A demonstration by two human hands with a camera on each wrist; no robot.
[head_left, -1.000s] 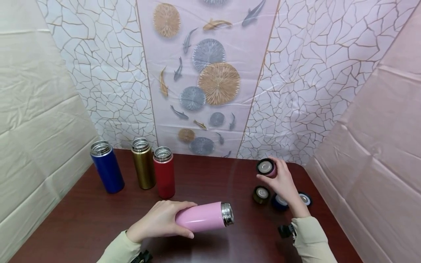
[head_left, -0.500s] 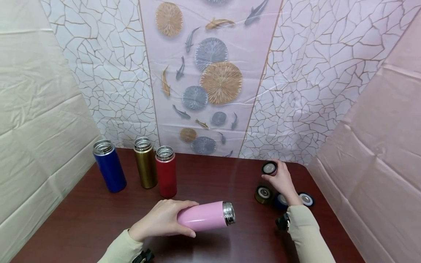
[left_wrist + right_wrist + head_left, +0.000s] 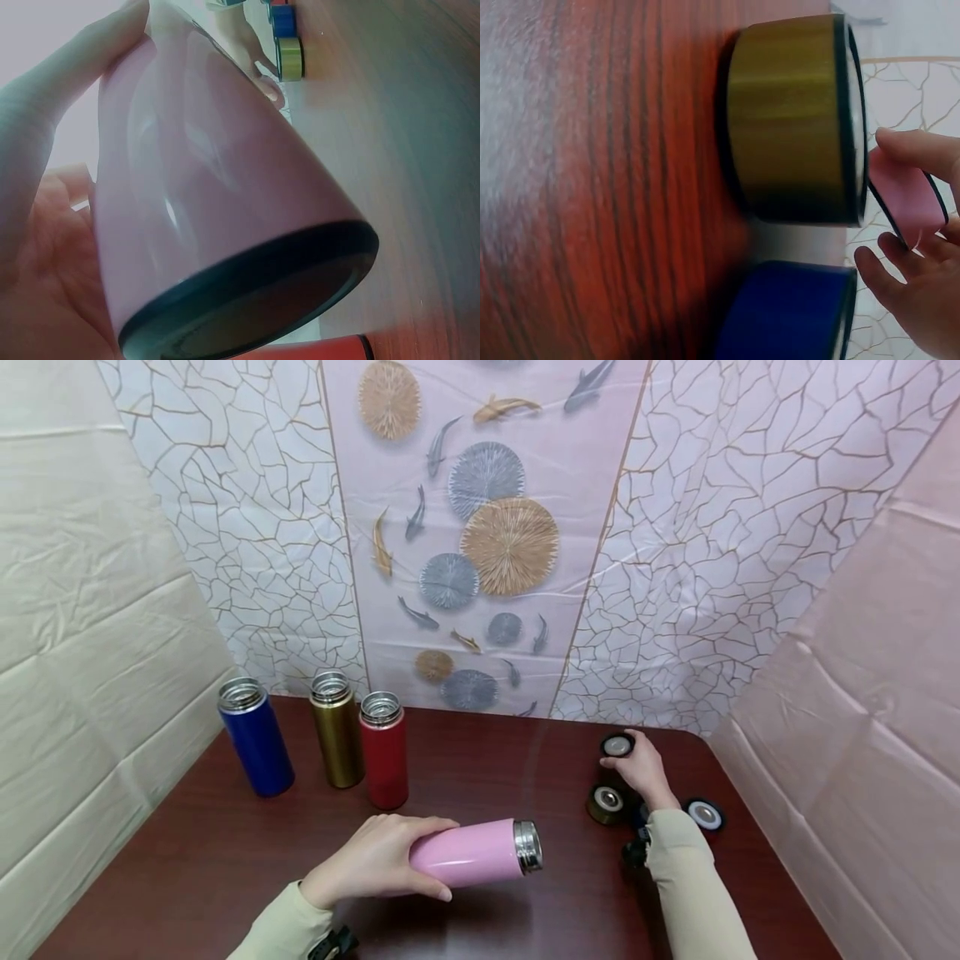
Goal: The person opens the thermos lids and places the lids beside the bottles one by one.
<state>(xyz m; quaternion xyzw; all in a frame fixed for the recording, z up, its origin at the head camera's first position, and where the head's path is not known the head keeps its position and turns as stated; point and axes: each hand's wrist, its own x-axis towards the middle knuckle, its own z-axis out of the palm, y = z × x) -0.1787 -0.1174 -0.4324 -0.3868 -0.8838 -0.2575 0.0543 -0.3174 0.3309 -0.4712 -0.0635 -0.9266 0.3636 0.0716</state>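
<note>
My left hand (image 3: 378,858) grips a pink bottle (image 3: 468,855) around its base end. The bottle lies nearly level above the table, its bare metal neck towards the right; in the left wrist view its black bottom (image 3: 255,292) faces the camera. At the back right, my right hand (image 3: 643,768) holds a pink lid (image 3: 906,193) between thumb and fingers, raised off the table, its pale inner side up. Close below that hand sit a gold lid (image 3: 799,124) and a blue lid (image 3: 791,311); in the head view the forearm mostly hides the blue one.
Three lidless bottles stand upright at the back left: blue (image 3: 258,739), gold (image 3: 339,731) and red (image 3: 385,752). Another dark-rimmed lid (image 3: 705,815) lies right of the right forearm. Patterned cloth (image 3: 465,635) hangs along the table's (image 3: 480,752) back edge.
The pink lid has tipped to face more upward and looks smaller. My right forearm has swung left, over the blue lid. My left hand and the pink bottle stay nearly still.
</note>
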